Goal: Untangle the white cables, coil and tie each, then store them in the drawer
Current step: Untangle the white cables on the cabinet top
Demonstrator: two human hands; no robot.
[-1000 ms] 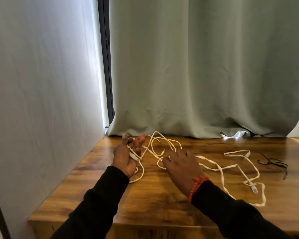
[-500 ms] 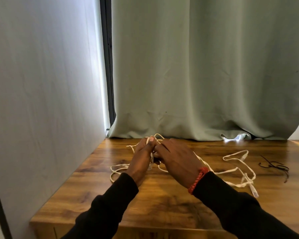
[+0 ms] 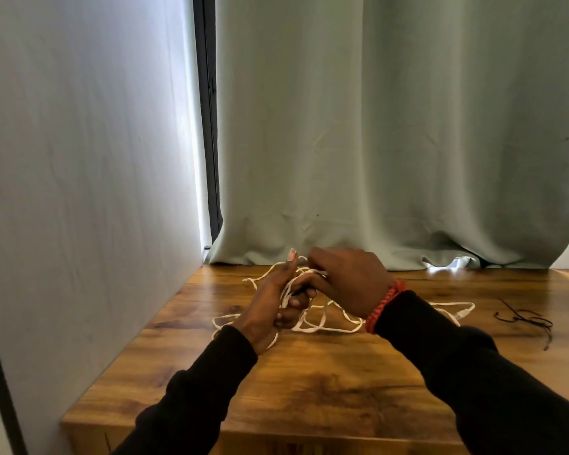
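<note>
Both hands have come together over the worktop (image 3: 309, 389): the left hand (image 3: 270, 310) now grips gathered white cables (image 3: 312, 326), while the right hand (image 3: 349, 277) pinches a strand above the left fingers (image 3: 296, 302). Loose loops trail right of them, so coiling seems only begun.

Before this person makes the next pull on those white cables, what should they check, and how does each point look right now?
1. Left hand holds the white cables: ok, strands run across its curled fingers.
2. Right hand pinches a strand: ok.
3. Cables untangled: not ok, loops cross on the wooden table.
4. Plug end free to slide: ok, it lies loose on the right.
5. Dark cord apart from the white cables: ok.
6. Drawer ready: cannot tell, none in view.
</note>
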